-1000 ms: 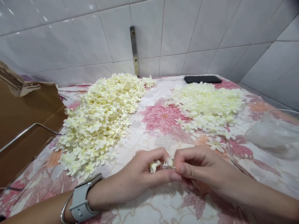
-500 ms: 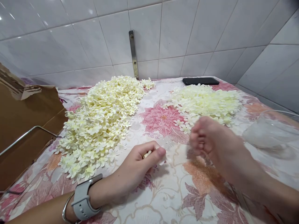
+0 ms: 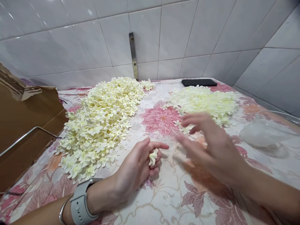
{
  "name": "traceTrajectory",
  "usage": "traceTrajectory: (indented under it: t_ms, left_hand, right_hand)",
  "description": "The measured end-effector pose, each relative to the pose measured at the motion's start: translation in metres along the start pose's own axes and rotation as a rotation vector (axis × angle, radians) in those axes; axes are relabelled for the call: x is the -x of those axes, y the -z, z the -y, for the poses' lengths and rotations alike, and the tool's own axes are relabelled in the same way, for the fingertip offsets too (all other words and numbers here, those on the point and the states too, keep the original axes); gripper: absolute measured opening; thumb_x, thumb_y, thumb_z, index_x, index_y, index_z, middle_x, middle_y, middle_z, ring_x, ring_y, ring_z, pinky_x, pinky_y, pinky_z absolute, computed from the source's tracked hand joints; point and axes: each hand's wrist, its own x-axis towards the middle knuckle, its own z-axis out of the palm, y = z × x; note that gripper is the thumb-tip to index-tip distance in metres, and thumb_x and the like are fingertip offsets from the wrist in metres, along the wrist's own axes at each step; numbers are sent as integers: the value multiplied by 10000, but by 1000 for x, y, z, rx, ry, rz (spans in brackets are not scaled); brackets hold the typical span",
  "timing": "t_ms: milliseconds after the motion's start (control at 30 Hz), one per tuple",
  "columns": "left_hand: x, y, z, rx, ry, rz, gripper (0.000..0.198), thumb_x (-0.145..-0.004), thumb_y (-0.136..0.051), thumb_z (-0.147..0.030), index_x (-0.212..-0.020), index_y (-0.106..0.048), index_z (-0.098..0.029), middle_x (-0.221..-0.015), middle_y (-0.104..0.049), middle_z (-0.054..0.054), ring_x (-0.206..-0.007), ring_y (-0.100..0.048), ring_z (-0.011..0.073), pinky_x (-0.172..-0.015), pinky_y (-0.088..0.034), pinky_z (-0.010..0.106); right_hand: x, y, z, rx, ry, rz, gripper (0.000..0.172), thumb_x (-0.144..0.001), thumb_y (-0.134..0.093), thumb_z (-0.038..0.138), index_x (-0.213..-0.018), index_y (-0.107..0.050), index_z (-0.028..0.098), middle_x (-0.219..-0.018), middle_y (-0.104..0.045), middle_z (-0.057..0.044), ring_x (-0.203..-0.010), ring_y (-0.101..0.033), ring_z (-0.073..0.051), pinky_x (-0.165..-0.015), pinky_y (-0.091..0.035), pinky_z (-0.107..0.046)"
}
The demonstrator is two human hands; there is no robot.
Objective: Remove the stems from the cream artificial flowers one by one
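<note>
I saw a cream flower point(image 3: 153, 156), a cream-yellow pile point(image 3: 100, 125), a paler pile point(image 3: 206, 101), white tablecloth point(image 3: 164, 200) with pink-red floral print, black phone point(image 3: 199, 82), grey watch strap point(image 3: 81, 203), brown cardboard point(image 3: 23, 125), white wall tiles point(image 3: 70, 47).

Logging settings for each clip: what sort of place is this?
Probably a home work corner, perhaps a kitchen: white wall tiles, a floral tablecloth, and heaps of cream fabric flowers.

Open lane: bare bench point(image 3: 154, 125) between the large flower pile point(image 3: 103, 122) and the small flower pile point(image 3: 206, 101), closed at the back by the tiled wall point(image 3: 187, 31). Near strip is taken by the left hand point(image 3: 138, 165) and right hand point(image 3: 211, 147). Left edge is blocked by a cardboard box point(image 3: 21, 125), right edge by a clear bag point(image 3: 264, 132), far corner by a phone point(image 3: 199, 82).
</note>
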Motion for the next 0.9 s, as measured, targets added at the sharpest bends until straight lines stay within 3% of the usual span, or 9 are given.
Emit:
traceTrajectory:
  t_ms: [67, 133, 200, 267, 367, 467, 633, 767, 900]
  left_hand:
    - [3, -1, 0, -17, 19, -33, 382, -834, -424, -381, -1090, -624, -181, -882, -550, 34, -752, -475, 136, -650, -379, 230]
    - [4, -1, 1, -94, 20, -43, 429, -792, -478, -296, -1197, -592, -213, -1012, -577, 45, -917, -508, 170, -759, -396, 256]
    - [5, 0, 0, -226, -12, -40, 471, -770, -552, -251, -1241, -569, -233, -1126, -572, 53, -1068, -481, 204, -853, -386, 282]
    - [4, 0, 0, -317, -82, -45, 500, -768, -619, -239, -1263, -547, -258, -1221, -545, 57, -1139, -453, 212, -892, -380, 286]
    - [0, 1, 2, -305, -168, -89, 544, -737, -685, -220, -1254, -526, -279, -1146, -579, 49, -970, -553, 165, -785, -428, 252]
    - [-4, 5, 3, -311, -191, -108, 579, -688, -709, -162, -1228, -516, -239, -906, -633, 13, -696, -578, 103, -617, -421, 207]
    - [-4, 7, 3, -382, -170, -72, 804, -629, -755, -163, -1352, -408, -218, -869, -688, 38, -562, -545, 79, -529, -381, 196]
    - [-2, 4, 3, -302, -75, -17, 855, -670, -726, -168, -1417, -312, -194, -930, -680, 65, -646, -581, 102, -589, -413, 217]
    - [-3, 6, 6, -332, -127, 55, 683, -810, -605, -203, -1423, -304, -221, -917, -694, 49, -814, -611, 142, -738, -440, 267]
  right_hand:
    - [9, -5, 15, -76, 44, 193, 108, -863, -512, 303, -807, -475, 218, -815, -563, -49, -714, -571, -183, -596, -456, -309]
    - [16, -8, 26, -125, -4, 310, 166, -861, -520, 309, -740, -458, 214, -703, -542, -8, -596, -534, -143, -519, -430, -268]
    - [21, -10, 29, -139, -64, 349, 152, -866, -520, 271, -739, -462, 211, -659, -535, 16, -563, -518, -124, -501, -419, -243]
    - [22, -11, 26, -120, -65, 289, 73, -861, -518, 213, -802, -477, 208, -681, -546, 16, -575, -525, -118, -518, -427, -235]
    - [19, -11, 19, -99, 93, 189, 80, -849, -509, 147, -916, -495, 189, -761, -564, -16, -620, -543, -126, -557, -449, -242]
    - [17, -11, 18, -152, 260, 243, 166, -884, -446, 121, -998, -553, 177, -835, -575, -57, -670, -566, -135, -579, -466, -246]
    - [18, -11, 18, -182, 247, 336, 175, -915, -428, 172, -944, -600, 183, -795, -546, -50, -668, -551, -139, -570, -459, -247]
    - [16, -12, 9, -46, 272, 359, 176, -928, -428, 214, -847, -577, 168, -761, -538, -52, -644, -510, -144, -542, -419, -245]
    - [13, -10, 3, 314, 494, 271, 257, -904, -387, 134, -697, -538, 156, -648, -513, -52, -568, -451, -166, -509, -325, -275]
